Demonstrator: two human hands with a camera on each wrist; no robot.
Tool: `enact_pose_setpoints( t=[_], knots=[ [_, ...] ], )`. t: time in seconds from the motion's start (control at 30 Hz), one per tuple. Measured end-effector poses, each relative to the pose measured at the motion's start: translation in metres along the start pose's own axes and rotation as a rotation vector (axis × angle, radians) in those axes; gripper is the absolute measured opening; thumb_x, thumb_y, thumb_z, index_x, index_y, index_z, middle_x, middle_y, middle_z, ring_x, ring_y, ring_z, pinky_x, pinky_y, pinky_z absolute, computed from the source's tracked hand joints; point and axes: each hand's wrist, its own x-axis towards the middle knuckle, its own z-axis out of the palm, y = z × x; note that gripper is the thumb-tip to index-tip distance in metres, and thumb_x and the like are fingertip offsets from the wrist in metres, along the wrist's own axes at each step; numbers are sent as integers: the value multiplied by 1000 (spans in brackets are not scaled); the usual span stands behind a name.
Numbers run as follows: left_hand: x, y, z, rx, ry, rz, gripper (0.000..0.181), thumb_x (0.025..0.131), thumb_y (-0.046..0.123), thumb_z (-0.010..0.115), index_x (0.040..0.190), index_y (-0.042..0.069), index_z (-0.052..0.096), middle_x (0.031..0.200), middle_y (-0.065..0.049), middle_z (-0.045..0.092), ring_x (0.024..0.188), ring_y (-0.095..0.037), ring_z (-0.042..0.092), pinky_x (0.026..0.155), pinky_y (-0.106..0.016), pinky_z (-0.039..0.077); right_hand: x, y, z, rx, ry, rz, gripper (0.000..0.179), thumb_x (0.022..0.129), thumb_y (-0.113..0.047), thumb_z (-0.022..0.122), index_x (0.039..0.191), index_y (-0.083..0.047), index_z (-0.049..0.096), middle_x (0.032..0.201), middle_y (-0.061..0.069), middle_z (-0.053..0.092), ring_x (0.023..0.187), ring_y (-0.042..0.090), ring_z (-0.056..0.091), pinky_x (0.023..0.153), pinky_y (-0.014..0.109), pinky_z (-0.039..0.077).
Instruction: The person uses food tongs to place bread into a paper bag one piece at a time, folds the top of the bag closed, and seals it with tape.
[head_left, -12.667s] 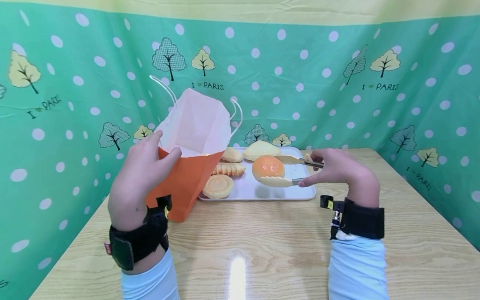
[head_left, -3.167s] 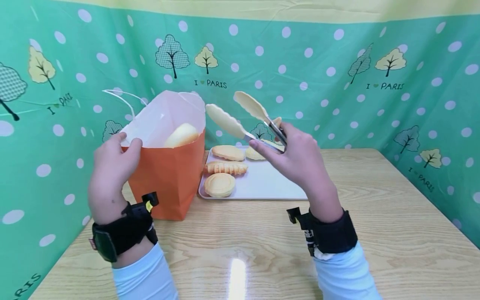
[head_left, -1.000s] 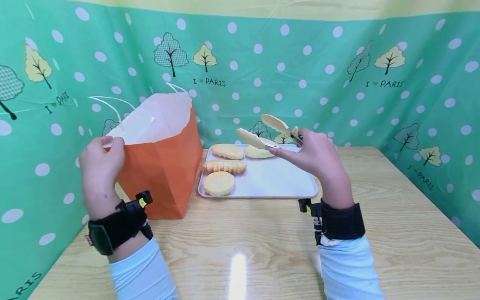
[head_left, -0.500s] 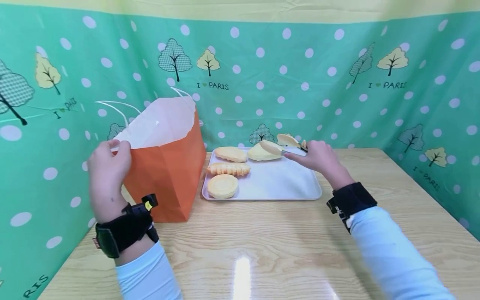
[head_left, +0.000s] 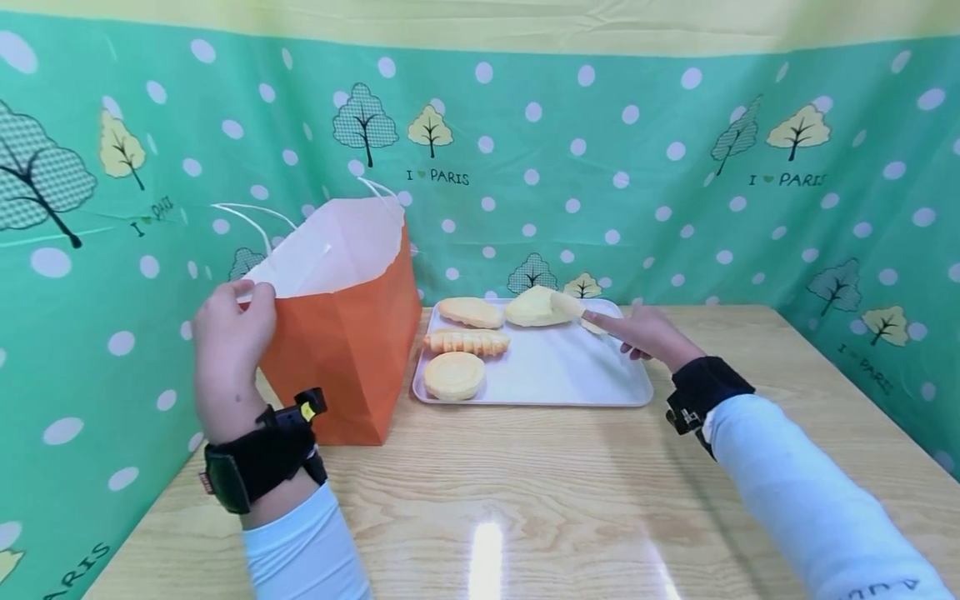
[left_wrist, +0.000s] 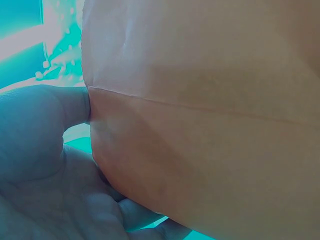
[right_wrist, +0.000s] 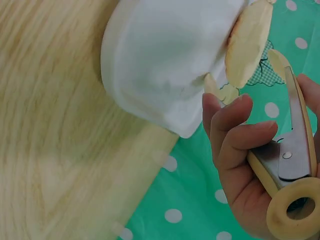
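Observation:
My left hand (head_left: 236, 358) pinches the near rim of an orange paper bag (head_left: 337, 358) with a white inside; in the left wrist view the bag's wall (left_wrist: 200, 140) lies between thumb and fingers. My right hand (head_left: 651, 335) holds metal tongs (right_wrist: 297, 145) with cream-coloured tips and a ring at the end. The tongs' tips (head_left: 567, 305) are at the right end of a pale yellow bread (head_left: 534, 308) at the back of the white tray (head_left: 570, 379). In the right wrist view the tips stand apart, on either side of that bread (right_wrist: 249, 45); whether they touch it I cannot tell.
On the tray's left side lie an oval bread (head_left: 471, 312), a ridged long bread (head_left: 467, 342) and a round flat one (head_left: 454, 376). The bag stands left of the tray on the wooden table (head_left: 450, 492). A green dotted curtain (head_left: 525, 150) hangs behind.
Earlier the tongs carried a glazed orange bun; later a bun showed in the bag's mouth, now out of sight. Within the last second, my right hand lowered the tongs to the pale yellow bread.

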Motion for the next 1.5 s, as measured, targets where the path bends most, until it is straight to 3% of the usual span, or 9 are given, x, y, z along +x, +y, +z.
enact_pose_setpoints(
  t=[0.13,0.27,0.33,0.43,0.6,0.7,0.87,1.07,1.5],
  knots=[
    [-1,1,3,-1,7,-1,68,94,44,24,149,5,17,148,-27,32,123,-43,36,100,-61,39,3,4,4,41,-16,15,120,76,-74,47,142,15,3,80,13,67,56,19,56,50,27,44],
    [-2,1,4,0,16,5,67,94,43,24,149,4,18,147,-27,34,122,-42,37,100,-60,40,4,6,7,55,18,-11,103,77,-70,50,132,15,32,80,15,67,53,18,55,49,26,44],
    [-2,0,4,-1,18,5,67,94,44,24,149,4,18,146,-27,34,122,-42,37,100,-60,40,3,8,6,16,59,-41,86,77,-71,50,111,9,52,79,14,66,55,19,56,48,26,42],
    [-2,-1,4,-4,19,2,67,94,44,24,149,5,18,146,-27,34,122,-42,38,100,-60,40,-2,8,3,-95,171,-107,68,78,-71,49,75,-3,55,63,7,53,52,19,49,47,28,36],
    [-3,-3,3,-1,12,9,67,94,43,24,149,5,18,146,-28,35,121,-43,38,100,-60,40,-19,3,-6,-320,515,-303,58,78,-60,59,61,-9,37,53,1,28,45,19,33,42,32,26],
    [-2,-3,2,-1,7,11,67,94,43,23,149,4,18,145,-28,35,121,-42,38,100,-60,40,-33,0,-11,-511,674,-459,49,78,-50,66,72,-5,48,54,5,39,44,22,38,36,34,30],
    [-1,-3,1,-1,6,10,68,94,44,23,149,5,17,146,-28,34,120,-42,38,100,-60,40,-57,-3,-9,-821,801,-785,44,77,-39,71,89,1,57,69,14,62,47,25,51,32,35,41],
    [0,-1,1,0,-2,28,68,94,44,22,149,4,17,144,-28,36,119,-41,39,99,-59,40,-83,-1,8,-980,805,-954,47,73,-35,75,93,4,58,72,14,61,49,24,53,31,34,44],
    [-1,-1,-1,-17,-10,23,68,94,44,22,149,5,16,145,-28,35,120,-41,38,101,-60,39,-108,4,24,-848,593,-858,49,70,-46,74,82,-2,56,60,3,49,44,16,39,33,32,38]
  ],
)
